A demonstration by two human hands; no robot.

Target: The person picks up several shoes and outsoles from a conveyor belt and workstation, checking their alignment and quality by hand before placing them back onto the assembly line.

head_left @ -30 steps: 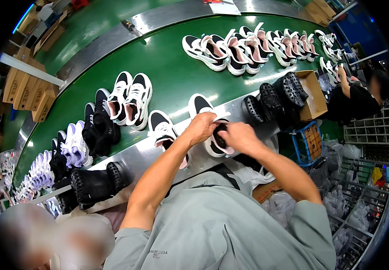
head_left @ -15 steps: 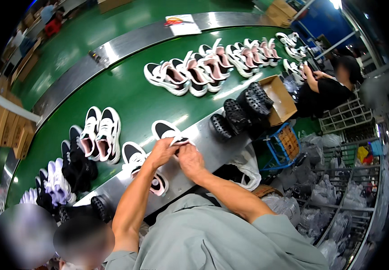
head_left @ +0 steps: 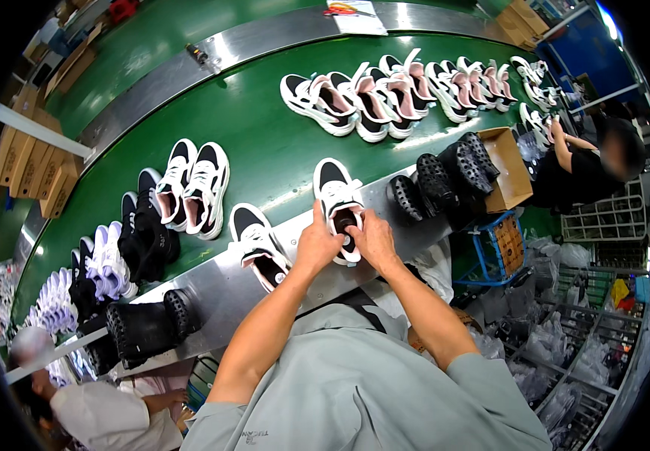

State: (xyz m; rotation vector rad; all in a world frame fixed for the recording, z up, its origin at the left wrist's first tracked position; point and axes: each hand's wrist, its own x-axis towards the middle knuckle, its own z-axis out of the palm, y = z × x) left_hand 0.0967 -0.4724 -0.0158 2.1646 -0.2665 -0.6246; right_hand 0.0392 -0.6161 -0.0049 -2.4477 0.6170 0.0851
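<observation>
Left hand point(head_left: 320, 240) and right hand point(head_left: 374, 239) both hold one black-and-white shoe point(head_left: 338, 195), one each side of the ankle opening point(head_left: 345, 218), thumbs at the rim; outer fingers mostly hidden, so can't tell how hard they squeeze. Big to small: green belt point(head_left: 269, 173) under the toe end, metal ledge point(head_left: 286, 234) under the heel end, shoe bridging the two, a matching shoe point(head_left: 250, 218) just left, apart from it. Held shoe is sole down, long axis running out from the body, toe pointing away and slightly left, heel nearest the person. Handling, my read: light, not fragile; thick sole fairly stiff, probably not slippery; fabric top soft, rim should flex under thumb pressure. Best grip: both heel sides, low near the sole, or the rim pinched left and right. Smallest bit: white tab point(head_left: 356, 183) sticking out rightward; looks floppy, poor lifting point.
</observation>
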